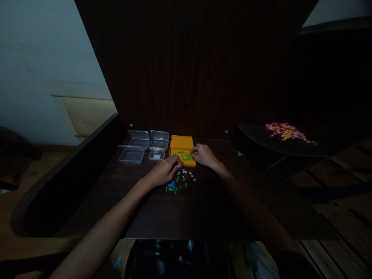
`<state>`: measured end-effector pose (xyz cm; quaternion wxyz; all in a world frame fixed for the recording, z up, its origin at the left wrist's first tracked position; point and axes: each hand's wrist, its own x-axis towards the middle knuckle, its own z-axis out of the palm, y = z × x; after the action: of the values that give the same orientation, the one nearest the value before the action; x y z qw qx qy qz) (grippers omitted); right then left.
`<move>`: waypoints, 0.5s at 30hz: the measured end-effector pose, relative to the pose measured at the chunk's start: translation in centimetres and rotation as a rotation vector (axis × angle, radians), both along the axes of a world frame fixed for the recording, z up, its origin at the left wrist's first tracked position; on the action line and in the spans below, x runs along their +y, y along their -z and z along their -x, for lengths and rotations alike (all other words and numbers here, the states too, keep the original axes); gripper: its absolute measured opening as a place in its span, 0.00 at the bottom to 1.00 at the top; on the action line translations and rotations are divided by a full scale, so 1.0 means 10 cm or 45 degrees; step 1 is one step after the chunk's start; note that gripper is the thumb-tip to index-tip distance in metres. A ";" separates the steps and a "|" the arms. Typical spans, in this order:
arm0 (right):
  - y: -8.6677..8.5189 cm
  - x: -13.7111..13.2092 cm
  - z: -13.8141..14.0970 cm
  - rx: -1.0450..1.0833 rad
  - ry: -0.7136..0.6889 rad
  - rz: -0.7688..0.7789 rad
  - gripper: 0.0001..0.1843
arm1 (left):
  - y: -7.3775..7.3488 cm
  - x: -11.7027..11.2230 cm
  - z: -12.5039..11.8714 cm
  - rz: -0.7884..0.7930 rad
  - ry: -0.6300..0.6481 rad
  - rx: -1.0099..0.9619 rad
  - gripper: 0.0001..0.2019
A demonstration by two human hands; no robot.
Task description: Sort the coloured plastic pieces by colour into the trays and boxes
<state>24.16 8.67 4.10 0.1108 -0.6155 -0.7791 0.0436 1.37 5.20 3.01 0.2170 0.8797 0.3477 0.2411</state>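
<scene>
On a dark wooden desk (203,209) stands an open orange box (181,144) with several small green pieces (184,155) in its near half. My right hand (203,154) rests at the box's right edge, fingers curled beside the green pieces. My left hand (164,170) lies just in front of the box, fingers drawn together over a scatter of small beads (180,181), green, white and blue. What the fingertips of either hand pinch is too small to see.
Two clear plastic boxes (134,149) (158,146) stand open left of the orange one. A heap of pink and yellow beads (284,131) lies on a dark side shelf at the right. A tall dark back panel closes the desk behind.
</scene>
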 end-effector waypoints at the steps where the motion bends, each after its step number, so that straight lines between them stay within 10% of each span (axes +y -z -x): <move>1: 0.00 0.00 -0.01 -0.004 -0.027 0.001 0.11 | 0.00 0.00 0.00 -0.010 -0.019 -0.021 0.09; 15: -0.09 0.07 0.05 -0.144 -0.106 0.150 0.12 | 0.04 0.04 -0.01 -0.227 -0.243 -0.228 0.05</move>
<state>23.64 9.40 5.04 0.0283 -0.5897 -0.8050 0.0590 1.51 5.57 2.64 0.1444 0.8335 0.3861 0.3680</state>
